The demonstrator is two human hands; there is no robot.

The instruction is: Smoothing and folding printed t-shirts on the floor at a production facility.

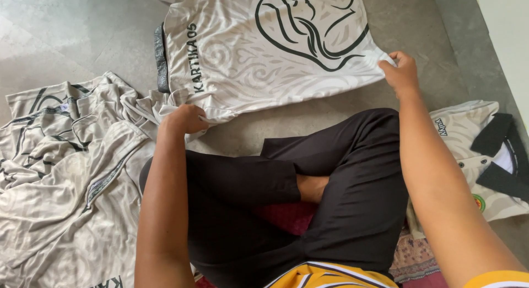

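Both hands (187,118) (401,73) pinching smooth, patterned cream jersey (248,62)

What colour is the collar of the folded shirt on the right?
Black; the collar of the folded shirt shows best in the head view.

Cream jersey (264,51) lies flat on the grey floor, far centre, spread open. Fabric pale with a faint swirl pattern; large dark line drawing on the far part, dark lettering running along its left side, dark band at the left edge. Near hem pinched at both corners, left corner slightly bunched, right corner lifted.
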